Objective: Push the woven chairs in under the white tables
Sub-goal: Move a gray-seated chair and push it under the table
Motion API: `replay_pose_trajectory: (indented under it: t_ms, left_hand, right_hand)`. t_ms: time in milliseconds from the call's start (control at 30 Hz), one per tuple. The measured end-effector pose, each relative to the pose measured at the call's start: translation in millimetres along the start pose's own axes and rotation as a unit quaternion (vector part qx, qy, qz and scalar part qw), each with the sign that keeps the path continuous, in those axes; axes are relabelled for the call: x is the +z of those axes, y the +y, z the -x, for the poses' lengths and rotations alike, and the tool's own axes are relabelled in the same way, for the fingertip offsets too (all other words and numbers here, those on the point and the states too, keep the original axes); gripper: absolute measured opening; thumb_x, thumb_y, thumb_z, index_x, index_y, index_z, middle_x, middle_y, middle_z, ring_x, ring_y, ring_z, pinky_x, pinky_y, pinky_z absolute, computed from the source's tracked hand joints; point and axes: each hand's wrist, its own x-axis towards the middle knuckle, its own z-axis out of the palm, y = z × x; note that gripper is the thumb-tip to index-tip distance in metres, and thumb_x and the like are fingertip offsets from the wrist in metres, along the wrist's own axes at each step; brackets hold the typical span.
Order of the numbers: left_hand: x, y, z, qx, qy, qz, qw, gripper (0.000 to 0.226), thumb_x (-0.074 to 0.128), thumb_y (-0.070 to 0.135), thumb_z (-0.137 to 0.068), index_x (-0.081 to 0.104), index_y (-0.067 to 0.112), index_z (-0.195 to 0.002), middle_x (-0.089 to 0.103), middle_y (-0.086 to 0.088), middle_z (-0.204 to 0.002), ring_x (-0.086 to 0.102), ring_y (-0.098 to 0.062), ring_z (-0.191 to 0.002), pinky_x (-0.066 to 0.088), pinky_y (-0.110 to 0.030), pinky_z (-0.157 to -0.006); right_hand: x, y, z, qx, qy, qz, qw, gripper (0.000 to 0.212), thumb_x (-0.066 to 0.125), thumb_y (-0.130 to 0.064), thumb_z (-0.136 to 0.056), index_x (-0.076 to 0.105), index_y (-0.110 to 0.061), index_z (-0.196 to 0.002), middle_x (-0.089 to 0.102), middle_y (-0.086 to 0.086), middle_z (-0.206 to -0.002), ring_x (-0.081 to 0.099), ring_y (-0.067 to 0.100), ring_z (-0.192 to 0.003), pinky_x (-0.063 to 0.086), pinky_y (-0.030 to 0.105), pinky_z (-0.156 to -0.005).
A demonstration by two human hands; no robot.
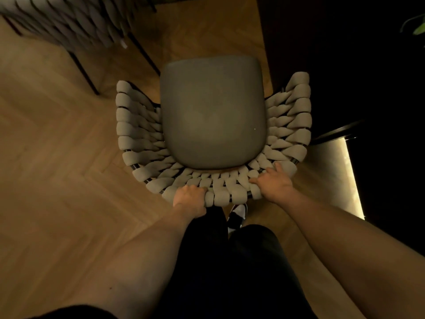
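Note:
I look straight down on a woven chair (pixel 138 134) with thick beige rope strands around a grey seat cushion (pixel 212 111). It stands on the wooden floor right in front of me. My left hand (pixel 189 199) grips the top rim of the backrest at its left. My right hand (pixel 273 183) holds the same rim further right, fingers over the strands. No white table shows in this view.
A second woven chair (pixel 69 21) with thin black legs stands at the upper left, blurred. A dark area (pixel 356 65) fills the right side, with a lit strip (pixel 338 176) along its lower edge. My dark trousers and one shoe (pixel 238 215) are below the chair. Herringbone floor (pixel 57 157) spreads left.

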Motion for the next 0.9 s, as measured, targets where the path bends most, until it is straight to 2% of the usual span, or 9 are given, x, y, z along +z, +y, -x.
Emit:
replay_pose_trajectory:
  t_ms: [167, 233, 300, 333, 400, 467, 533, 633, 900]
  left_hand:
    - [17.5, -11.5, 17.3, -0.032, 0.098, 0.069, 0.992, 0.083, 0.062, 0.060, -0.076, 0.039, 0.033, -0.150, 0.015, -0.013, -0.165, -0.002, -0.036, -0.153, -0.005, -0.052, -0.123]
    - [22.0, -8.2, 32.7, -0.084, 0.194, 0.220, 0.953, 0.081, 0.064, 0.056, -0.077, 0.042, 0.028, -0.149, 0.007, -0.011, -0.166, 0.001, -0.034, -0.153, 0.008, -0.049, -0.123]
    - [23.0, 1.6, 46.9, -0.186, 0.291, 0.406, 0.846, 0.074, 0.068, 0.043, -0.081, 0.043, 0.021, -0.147, 0.014, -0.010, -0.164, 0.018, -0.032, -0.150, 0.027, -0.046, -0.120]
    - [22.7, 4.4, 49.3, -0.250, 0.312, 0.482, 0.780, 0.075, 0.070, 0.037, -0.082, 0.041, 0.017, -0.148, 0.019, -0.012, -0.162, 0.025, -0.032, -0.148, 0.031, -0.045, -0.118]
    - [24.0, 2.9, 44.6, -0.356, 0.290, 0.625, 0.632, 0.081, 0.073, 0.034, -0.083, 0.033, 0.016, -0.151, 0.033, -0.012, -0.156, 0.037, -0.032, -0.141, 0.037, -0.047, -0.114]
    - [23.0, -2.0, 35.7, -0.385, 0.219, 0.773, 0.454, 0.078, 0.074, 0.034, -0.084, 0.034, 0.019, -0.149, 0.050, -0.010, -0.143, 0.053, -0.031, -0.126, 0.053, -0.047, -0.094]
    - [20.7, -8.4, 26.0, -0.351, 0.160, 0.856, 0.345, 0.054, 0.071, 0.026, -0.090, 0.045, 0.018, -0.136, 0.064, -0.009, -0.123, 0.066, -0.027, -0.105, 0.058, -0.038, -0.063]
    - [12.9, -23.6, 8.8, -0.341, 0.109, 0.878, 0.319, 0.039, 0.070, 0.025, -0.092, 0.057, 0.020, -0.128, 0.072, -0.006, -0.114, 0.071, -0.026, -0.095, 0.060, -0.041, -0.058]
    - [-8.1, -46.7, -13.9, -0.379, 0.063, 0.866, 0.320, 0.031, 0.068, 0.029, -0.092, 0.062, 0.014, -0.119, 0.073, -0.013, -0.104, 0.073, -0.035, -0.088, 0.061, -0.056, -0.072]
  right_hand:
    - [1.9, 1.1, 15.5, -0.022, 0.020, -0.014, 0.999, 0.061, 0.055, -0.030, -0.095, 0.033, -0.031, -0.152, 0.038, 0.010, -0.155, 0.018, 0.035, -0.149, 0.002, 0.059, -0.121]
    - [4.4, 0.0, 26.1, -0.034, 0.037, -0.081, 0.995, 0.081, 0.067, -0.036, -0.084, 0.028, -0.027, -0.155, 0.022, 0.013, -0.162, 0.003, 0.034, -0.153, 0.001, 0.059, -0.122]
    - [11.4, -3.2, 37.3, -0.017, 0.187, -0.239, 0.953, 0.083, 0.066, -0.039, -0.078, 0.033, -0.025, -0.153, 0.022, 0.013, -0.161, 0.007, 0.031, -0.153, 0.013, 0.055, -0.122]
    - [15.1, -7.0, 42.9, 0.022, 0.284, -0.351, 0.892, 0.077, 0.066, -0.039, -0.080, 0.038, -0.022, -0.150, 0.028, 0.011, -0.157, 0.017, 0.028, -0.150, 0.023, 0.052, -0.121]
    - [21.2, -16.6, 49.5, 0.191, 0.403, -0.580, 0.682, 0.072, 0.071, -0.039, -0.086, 0.040, -0.017, -0.147, 0.036, 0.009, -0.152, 0.033, 0.023, -0.142, 0.035, 0.045, -0.115]
    - [24.7, -26.3, 41.8, 0.372, 0.315, -0.753, 0.442, 0.082, 0.073, -0.049, -0.085, 0.036, -0.016, -0.151, 0.041, 0.009, -0.152, 0.043, 0.027, -0.138, 0.043, 0.048, -0.111]
    - [27.5, -35.8, 27.6, 0.377, 0.134, -0.873, 0.279, 0.077, 0.073, -0.056, -0.083, 0.046, -0.017, -0.143, 0.057, 0.011, -0.139, 0.057, 0.032, -0.123, 0.050, 0.051, -0.100]
    - [19.7, -38.2, 4.3, 0.283, 0.026, -0.943, 0.173, 0.044, 0.069, -0.042, -0.092, 0.060, -0.016, -0.126, 0.070, 0.011, -0.110, 0.067, 0.033, -0.098, 0.054, 0.055, -0.085]
    - [-0.3, -34.1, -24.0, 0.344, -0.011, -0.920, 0.187, 0.036, 0.063, -0.023, -0.097, 0.063, -0.007, -0.129, 0.070, 0.018, -0.116, 0.066, 0.038, -0.108, 0.052, 0.059, -0.096]
